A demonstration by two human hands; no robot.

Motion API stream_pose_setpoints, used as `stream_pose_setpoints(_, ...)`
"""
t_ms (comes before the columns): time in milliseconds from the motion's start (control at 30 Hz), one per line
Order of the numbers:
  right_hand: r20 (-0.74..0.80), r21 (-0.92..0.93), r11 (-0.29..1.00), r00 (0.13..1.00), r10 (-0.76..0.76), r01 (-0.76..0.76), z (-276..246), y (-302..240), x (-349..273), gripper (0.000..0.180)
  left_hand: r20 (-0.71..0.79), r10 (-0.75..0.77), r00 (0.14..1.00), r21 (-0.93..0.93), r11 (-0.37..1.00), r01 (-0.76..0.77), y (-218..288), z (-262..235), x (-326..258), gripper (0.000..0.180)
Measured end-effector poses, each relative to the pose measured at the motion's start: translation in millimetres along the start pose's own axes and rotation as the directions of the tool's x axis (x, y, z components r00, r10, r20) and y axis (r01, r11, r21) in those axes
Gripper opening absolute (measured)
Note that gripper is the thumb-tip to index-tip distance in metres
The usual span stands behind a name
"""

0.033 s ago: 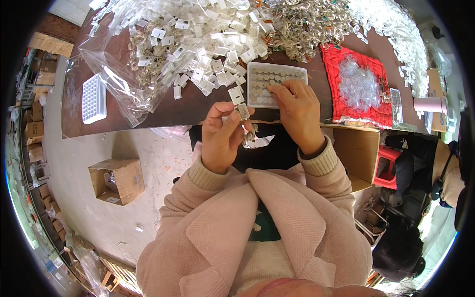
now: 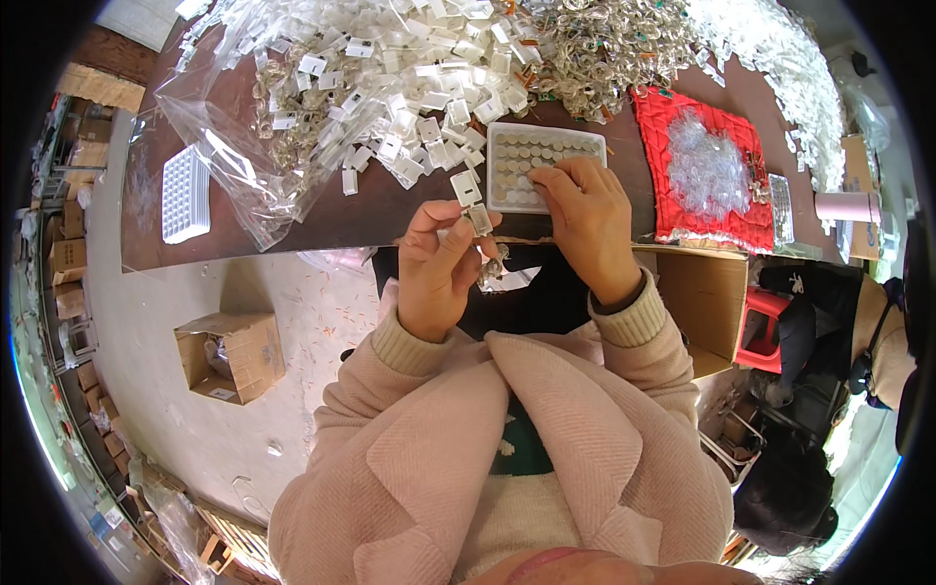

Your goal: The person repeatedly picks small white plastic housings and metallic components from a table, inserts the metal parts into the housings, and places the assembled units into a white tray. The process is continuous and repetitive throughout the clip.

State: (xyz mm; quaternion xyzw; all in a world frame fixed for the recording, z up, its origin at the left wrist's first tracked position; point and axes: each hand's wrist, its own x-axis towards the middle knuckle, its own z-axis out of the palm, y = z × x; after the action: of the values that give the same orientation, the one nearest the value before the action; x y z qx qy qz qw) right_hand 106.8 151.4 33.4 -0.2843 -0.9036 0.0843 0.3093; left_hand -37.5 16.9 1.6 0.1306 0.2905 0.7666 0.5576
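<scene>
My left hand [image 2: 436, 268], raised at the table's front edge, holds a small white plastic battery case [image 2: 475, 216] between thumb and fingers. Its lid [image 2: 465, 188] stands open, tipped away from me. A bundle of thin clear wire [image 2: 493, 265] hangs beneath the fingers. To the right, my right hand [image 2: 591, 210] reaches over a white tray [image 2: 490, 156] filled with rows of round silver button cells [image 2: 526, 152]. Its thumb and forefinger are pinched together on a button cell among the rows; the fingertips partly hide it.
Heaped white battery cases [image 2: 429, 88] and coiled wire lights [image 2: 604, 58] cover the table's far side. Clear plastic pieces lie on a red cloth [image 2: 673, 229] at right. Stacked white trays [image 2: 185, 200] and a clear bag [image 2: 234, 185] are at left. Cardboard boxes [image 2: 255, 356] stand below.
</scene>
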Motion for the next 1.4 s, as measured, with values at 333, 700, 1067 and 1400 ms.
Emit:
stream_pose_setpoints(333,0.034,0.077,0.997,0.999,-0.007,0.004,0,3,2,0.019,-0.012,-0.003,1.0,0.008,1.0,0.003,-1,-2,-1,0.015)
stream_pose_setpoints(700,0.018,-0.029,0.995,0.996,-0.092,0.092,7,4,1,0.022,-0.003,-0.025,1.0,0.023,0.999,0.025,1,1,0,0.016)
stream_pose_setpoints(1067,-0.019,0.032,0.999,1.0,-0.021,0.022,10,0,8,0.017,-0.023,-0.019,1.0,0.072,0.997,0.021,-3,11,7,0.015)
stream_pose_setpoints(1400,-0.087,0.264,0.954,0.989,-0.121,0.14,-15,-33,3,0.024,0.037,0.019,0.999,0.017,1.0,-0.02,-6,14,5,0.019)
